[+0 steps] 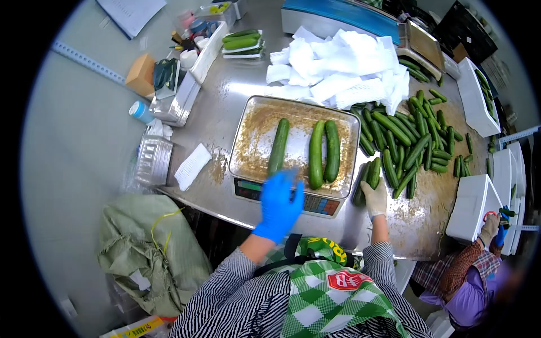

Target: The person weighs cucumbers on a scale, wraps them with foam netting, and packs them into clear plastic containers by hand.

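My left hand [279, 203], in a blue glove, is over the front edge of the scale [239, 141]. Its fingers are apart and a little blurred, close to the lower end of a cucumber [278, 146] on the scale's tray. Two more cucumbers, one [316, 155] beside another [332, 151], lie side by side on the tray's right half. To the right of the scale, my right hand [376, 198], in a pale glove, has its fingers around a cucumber [373, 173]. Another cucumber [359, 191] lies against it on its left.
A big heap of cucumbers [414, 135] covers the table's right side. White net sleeves [344, 67] are piled behind the scale; one sleeve [193, 167] lies to its left. Plastic trays [153, 160] stand at the left edge. A co-worker [473, 281] works beside white foam boxes [476, 208].
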Demonstrator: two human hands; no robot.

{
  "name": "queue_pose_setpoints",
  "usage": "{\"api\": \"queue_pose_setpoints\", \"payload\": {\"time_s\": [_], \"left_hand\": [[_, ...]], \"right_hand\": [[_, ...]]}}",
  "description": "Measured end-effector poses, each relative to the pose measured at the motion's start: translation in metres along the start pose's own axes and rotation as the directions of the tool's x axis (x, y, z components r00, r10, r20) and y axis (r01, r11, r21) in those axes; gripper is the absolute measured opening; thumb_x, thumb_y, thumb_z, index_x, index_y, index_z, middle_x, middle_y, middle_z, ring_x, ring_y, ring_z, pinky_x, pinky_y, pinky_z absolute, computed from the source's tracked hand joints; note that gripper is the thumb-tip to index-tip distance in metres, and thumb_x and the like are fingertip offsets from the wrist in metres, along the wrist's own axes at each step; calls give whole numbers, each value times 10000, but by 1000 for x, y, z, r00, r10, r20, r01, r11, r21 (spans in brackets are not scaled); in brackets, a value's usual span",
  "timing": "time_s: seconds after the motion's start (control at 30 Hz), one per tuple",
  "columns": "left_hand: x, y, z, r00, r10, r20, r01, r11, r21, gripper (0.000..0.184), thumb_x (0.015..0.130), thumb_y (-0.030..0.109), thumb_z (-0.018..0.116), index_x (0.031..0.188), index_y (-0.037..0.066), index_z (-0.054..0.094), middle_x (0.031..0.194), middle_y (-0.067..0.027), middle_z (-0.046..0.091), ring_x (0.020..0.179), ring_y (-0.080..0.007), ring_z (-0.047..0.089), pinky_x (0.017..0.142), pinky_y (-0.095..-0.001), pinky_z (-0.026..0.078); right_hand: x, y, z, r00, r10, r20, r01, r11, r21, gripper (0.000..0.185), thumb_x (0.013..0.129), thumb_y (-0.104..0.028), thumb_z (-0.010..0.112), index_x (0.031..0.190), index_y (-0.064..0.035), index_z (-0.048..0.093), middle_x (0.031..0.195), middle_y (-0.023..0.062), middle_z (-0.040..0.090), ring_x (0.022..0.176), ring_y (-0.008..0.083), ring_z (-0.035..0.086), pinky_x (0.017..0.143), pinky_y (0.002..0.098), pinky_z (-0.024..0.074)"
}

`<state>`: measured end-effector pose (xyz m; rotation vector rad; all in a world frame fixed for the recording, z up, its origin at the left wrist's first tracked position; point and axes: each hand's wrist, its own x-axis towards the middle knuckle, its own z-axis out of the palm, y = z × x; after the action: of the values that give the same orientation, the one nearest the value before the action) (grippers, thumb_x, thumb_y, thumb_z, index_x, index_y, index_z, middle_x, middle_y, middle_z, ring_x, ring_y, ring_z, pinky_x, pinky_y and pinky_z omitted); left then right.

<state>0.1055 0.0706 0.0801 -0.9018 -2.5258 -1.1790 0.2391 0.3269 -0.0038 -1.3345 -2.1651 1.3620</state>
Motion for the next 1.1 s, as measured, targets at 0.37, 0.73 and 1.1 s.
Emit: {"api": "queue_pose_setpoints", "payload": {"time_s": [0.37,0.73,1.1], "left_hand": [[20,-38,26,881,-391,264,376,920,110,556,896,344,651,1303,-10,516,1105,-223,576,947,-403,618,797,-489,507],[16,-40,35,853,-364,375,476,837,-269,380,891,123,689,1247,15,609,929,-88,643,735,-141,611,649,-288,514],[5,-209,-75,945,-311,-105,328,897,295,429,874,149,675,1266,4,578,1186,-214,597,1036,-350,588,899,-447,475]], "right_hand": [[-44,-154,57,901,-386,198,432,769,-471,630,847,-294,702,1338,39,492,1153,283,606,1036,384,642,907,427,514],[-7,-133,38,876,-88,474,-53,959,277,577,876,-189,650,1349,96,482,1208,203,629,1097,232,608,961,324,471],[-35,-151,69,895,-427,-127,328,825,-460,537,801,-169,704,1285,-9,538,1128,194,591,988,333,618,853,418,516]]}}
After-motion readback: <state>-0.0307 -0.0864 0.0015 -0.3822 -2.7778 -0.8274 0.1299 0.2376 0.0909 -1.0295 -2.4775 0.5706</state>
